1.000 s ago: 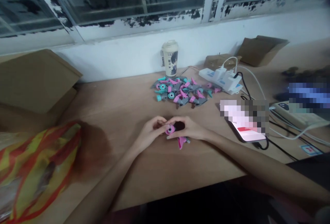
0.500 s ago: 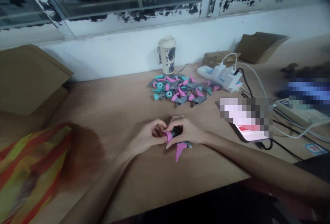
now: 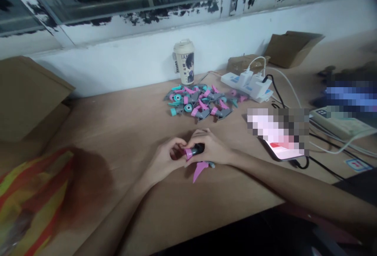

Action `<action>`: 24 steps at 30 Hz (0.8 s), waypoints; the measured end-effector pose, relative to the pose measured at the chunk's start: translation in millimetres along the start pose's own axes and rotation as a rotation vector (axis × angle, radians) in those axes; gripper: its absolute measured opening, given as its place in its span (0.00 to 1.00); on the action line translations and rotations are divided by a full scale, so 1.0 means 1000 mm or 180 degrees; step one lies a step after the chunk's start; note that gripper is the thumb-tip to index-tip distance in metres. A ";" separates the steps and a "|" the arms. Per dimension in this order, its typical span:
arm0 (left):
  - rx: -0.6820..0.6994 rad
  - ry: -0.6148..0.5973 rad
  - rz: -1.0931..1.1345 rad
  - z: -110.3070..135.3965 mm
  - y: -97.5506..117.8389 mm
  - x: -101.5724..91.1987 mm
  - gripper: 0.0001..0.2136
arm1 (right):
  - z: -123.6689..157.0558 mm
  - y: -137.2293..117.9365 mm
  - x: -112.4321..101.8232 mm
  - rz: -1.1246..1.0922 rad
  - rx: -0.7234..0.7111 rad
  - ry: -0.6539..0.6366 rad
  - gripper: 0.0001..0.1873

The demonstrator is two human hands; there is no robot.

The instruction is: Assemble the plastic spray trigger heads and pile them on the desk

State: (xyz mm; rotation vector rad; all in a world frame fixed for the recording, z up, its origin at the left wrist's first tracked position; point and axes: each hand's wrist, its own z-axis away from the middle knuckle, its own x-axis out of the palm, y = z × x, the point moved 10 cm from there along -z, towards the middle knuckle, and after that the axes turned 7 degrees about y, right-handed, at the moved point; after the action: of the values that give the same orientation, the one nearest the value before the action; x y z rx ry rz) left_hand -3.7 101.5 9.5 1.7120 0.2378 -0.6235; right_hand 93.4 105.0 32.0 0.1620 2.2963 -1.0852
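Observation:
My left hand (image 3: 165, 160) and my right hand (image 3: 212, 148) meet over the middle of the wooden table (image 3: 123, 122). Between their fingertips they pinch a small plastic part (image 3: 193, 152) with a pink ring end and a dark body. The right hand wraps the dark body and the left hand pinches at the pink end. A pink trigger-shaped blade (image 3: 199, 169) with a grey tip hangs below the right hand, just above the table. Farther back lies a pile of several pink, teal and grey parts (image 3: 200, 101).
A paper coffee cup (image 3: 184, 61) stands by the wall behind the pile. A white power strip (image 3: 247, 85) with cables and a phone (image 3: 279, 138) lie to the right. Cardboard boxes (image 3: 26, 95) sit left; a red-and-yellow bag (image 3: 32, 197) lies near left.
The pink ring end faced up at first and now points sideways toward the left hand. The pink blade swung lower under the right hand. The view shifted slightly to the right.

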 end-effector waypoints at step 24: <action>0.0461 0.1763 -0.1593 0.016 0.027 -0.046 0.05 | 0.004 0.008 -0.022 0.0386 0.0315 0.0944 0.13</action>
State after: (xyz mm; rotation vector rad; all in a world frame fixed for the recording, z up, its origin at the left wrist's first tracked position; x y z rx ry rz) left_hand -33.4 88.1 54.1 1.9531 1.0575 -0.5165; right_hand 116.2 110.8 37.2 0.5261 2.4530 -1.1775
